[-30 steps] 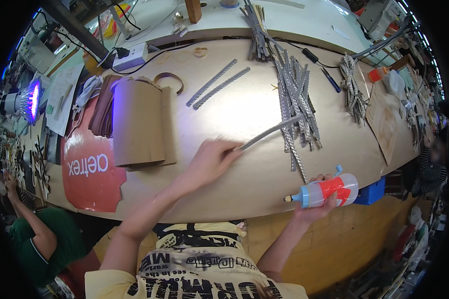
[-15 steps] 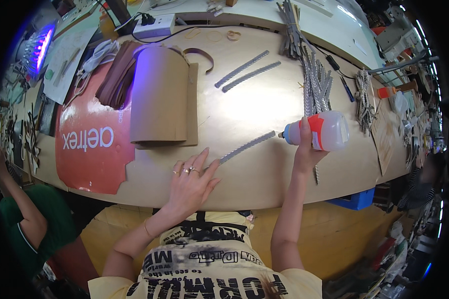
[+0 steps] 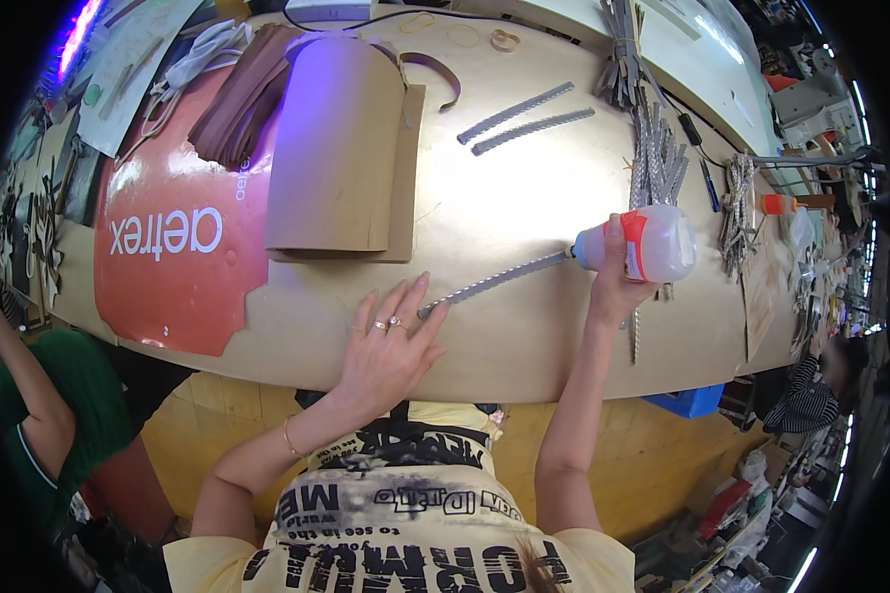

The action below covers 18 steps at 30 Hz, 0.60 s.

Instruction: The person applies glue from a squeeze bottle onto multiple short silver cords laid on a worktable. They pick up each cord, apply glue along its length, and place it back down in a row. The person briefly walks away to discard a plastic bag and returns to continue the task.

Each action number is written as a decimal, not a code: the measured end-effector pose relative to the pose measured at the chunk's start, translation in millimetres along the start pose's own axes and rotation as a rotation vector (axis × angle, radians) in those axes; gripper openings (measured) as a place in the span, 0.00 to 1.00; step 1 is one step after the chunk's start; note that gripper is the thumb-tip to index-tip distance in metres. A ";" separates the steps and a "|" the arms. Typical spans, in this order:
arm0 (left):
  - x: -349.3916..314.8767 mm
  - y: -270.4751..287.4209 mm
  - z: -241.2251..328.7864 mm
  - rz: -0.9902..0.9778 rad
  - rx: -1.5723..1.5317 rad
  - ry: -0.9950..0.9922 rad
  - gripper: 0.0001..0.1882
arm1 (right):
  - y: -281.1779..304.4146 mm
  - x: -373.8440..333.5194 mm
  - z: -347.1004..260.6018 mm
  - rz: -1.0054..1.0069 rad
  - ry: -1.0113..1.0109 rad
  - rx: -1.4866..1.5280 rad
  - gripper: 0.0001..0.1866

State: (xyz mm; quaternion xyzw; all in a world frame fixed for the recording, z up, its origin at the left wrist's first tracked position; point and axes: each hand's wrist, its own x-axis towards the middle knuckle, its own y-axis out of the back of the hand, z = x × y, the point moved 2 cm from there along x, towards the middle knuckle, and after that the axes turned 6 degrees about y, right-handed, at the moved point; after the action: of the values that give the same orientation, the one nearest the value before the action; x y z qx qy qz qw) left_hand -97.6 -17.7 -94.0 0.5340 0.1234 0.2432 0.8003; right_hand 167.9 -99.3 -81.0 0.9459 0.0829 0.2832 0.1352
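A thin grey braided strip (image 3: 504, 279) lies slantwise on the gold-coloured table cover. My left hand (image 3: 391, 341), wearing rings, rests on the cover with its fingers stretched out. Its fingertips touch the near-left end of the strip. My right hand (image 3: 623, 282) is wrapped round a squeeze bottle (image 3: 670, 242), translucent white with a red label and a blue collar. The bottle is tilted on its side, its nozzle (image 3: 571, 252) at the strip's far-right end. Two more grey strips (image 3: 532, 128) lie farther back.
A tan board roll (image 3: 331, 158) stands left of centre, beside brown strips (image 3: 239, 99) and a red sheet (image 3: 183, 227). Bundled grey strips (image 3: 658, 148) lie behind the bottle. A blue bin (image 3: 687, 400) sits below the table edge. A person in green (image 3: 69, 395) is at the left.
The view has shifted, so the table things sit higher in it. The bottle's nozzle stays at the strip's right end, my left hand at its left end.
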 end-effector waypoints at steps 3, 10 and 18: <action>0.2 -1.5 -1.1 -0.012 -0.008 0.005 0.27 | 1.2 -4.2 0.1 -0.013 -0.005 0.002 0.20; 1.7 -2.7 -2.2 0.019 -0.004 0.012 0.28 | -2.2 -19.4 -10.6 -0.007 -0.044 0.060 0.20; -1.3 -3.1 -7.8 -0.026 -0.051 0.013 0.27 | -8.2 -34.6 -16.9 -0.052 -0.022 0.072 0.19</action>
State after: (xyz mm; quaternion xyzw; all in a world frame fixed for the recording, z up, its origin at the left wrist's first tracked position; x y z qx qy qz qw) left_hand -101.5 -13.2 -100.1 0.5100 0.1293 0.2393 0.8160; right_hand 129.2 -96.2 -87.7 0.9508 0.1159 0.2658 0.1094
